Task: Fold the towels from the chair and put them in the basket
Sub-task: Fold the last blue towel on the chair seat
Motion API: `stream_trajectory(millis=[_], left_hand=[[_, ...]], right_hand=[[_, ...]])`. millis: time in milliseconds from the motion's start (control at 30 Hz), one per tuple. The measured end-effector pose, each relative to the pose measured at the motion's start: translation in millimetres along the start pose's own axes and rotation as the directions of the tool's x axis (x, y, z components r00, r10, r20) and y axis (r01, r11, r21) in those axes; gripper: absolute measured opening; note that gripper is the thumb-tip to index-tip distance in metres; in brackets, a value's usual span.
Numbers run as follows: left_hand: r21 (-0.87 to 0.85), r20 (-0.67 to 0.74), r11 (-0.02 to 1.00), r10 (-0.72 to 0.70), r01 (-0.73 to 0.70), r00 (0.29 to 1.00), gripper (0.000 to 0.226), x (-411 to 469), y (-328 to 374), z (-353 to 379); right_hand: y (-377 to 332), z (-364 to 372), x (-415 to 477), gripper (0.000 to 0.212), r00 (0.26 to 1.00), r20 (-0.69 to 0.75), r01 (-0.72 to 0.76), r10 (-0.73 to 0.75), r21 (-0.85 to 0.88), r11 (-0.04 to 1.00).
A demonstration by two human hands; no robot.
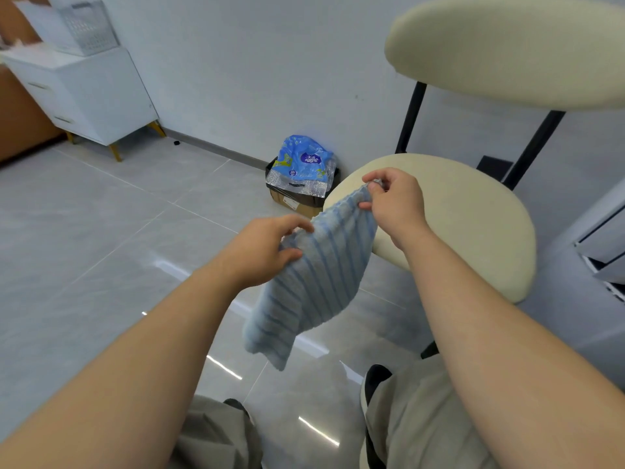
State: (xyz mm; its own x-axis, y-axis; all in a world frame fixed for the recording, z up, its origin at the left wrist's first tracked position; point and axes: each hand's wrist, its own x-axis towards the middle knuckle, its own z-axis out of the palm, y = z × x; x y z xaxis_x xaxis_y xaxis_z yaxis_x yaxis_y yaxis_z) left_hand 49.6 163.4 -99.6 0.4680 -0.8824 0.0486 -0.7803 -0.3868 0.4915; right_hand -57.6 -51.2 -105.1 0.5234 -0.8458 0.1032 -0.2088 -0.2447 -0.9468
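Both hands hold a blue striped towel (311, 282) up by its top edge in front of a cream chair (473, 225): the left hand (267, 252) pinches one corner, and the right hand (395, 204) pinches the other, higher and over the seat. The towel hangs slack above the grey tiled floor (101, 231). Against the wall stands a cardboard box (294, 199) with a blue plastic bag (304, 164) on top, and farther left a white cabinet (88, 96) carries a wire basket (89, 27).

Bare forearms (135, 360), beige trousers (416, 421), black shoes (375, 374)
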Motion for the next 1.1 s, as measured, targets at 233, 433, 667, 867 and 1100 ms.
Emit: stream_trajectory(millis=[233,433,667,867,1100], left_hand=[[-0.058,0.048,0.995,-0.078,0.081,0.996,0.044,3.4,0.2,5.9],[-0.063,0.076,0.995,-0.075,0.079,0.994,0.039,1.3,2.6,6.1],[-0.039,0.013,0.999,-0.023,0.023,1.000,0.041,0.3,4.4,5.4],[-0.047,0.049,0.997,-0.062,0.064,0.997,0.035,0.6,4.3,5.7],[0.112,0.147,0.992,-0.078,0.061,0.986,0.021,0.0,5.3,3.8]], right_hand=[[-0.5,-1.6,0.8,0.025,1.000,-0.023,0.015,-0.016,-0.013,1.000],[-3.3,-1.6,-0.5,0.025,0.999,-0.033,0.016,-0.016,-0.002,1.000],[0.6,-4.4,2.8,0.024,0.998,-0.053,0.024,-0.024,-0.010,1.000],[-1.3,-5.1,2.1,0.026,0.998,-0.057,0.019,-0.020,-0.011,1.000],[-1.8,-6.0,4.3,0.024,0.997,-0.077,0.024,-0.024,-0.004,1.000]])
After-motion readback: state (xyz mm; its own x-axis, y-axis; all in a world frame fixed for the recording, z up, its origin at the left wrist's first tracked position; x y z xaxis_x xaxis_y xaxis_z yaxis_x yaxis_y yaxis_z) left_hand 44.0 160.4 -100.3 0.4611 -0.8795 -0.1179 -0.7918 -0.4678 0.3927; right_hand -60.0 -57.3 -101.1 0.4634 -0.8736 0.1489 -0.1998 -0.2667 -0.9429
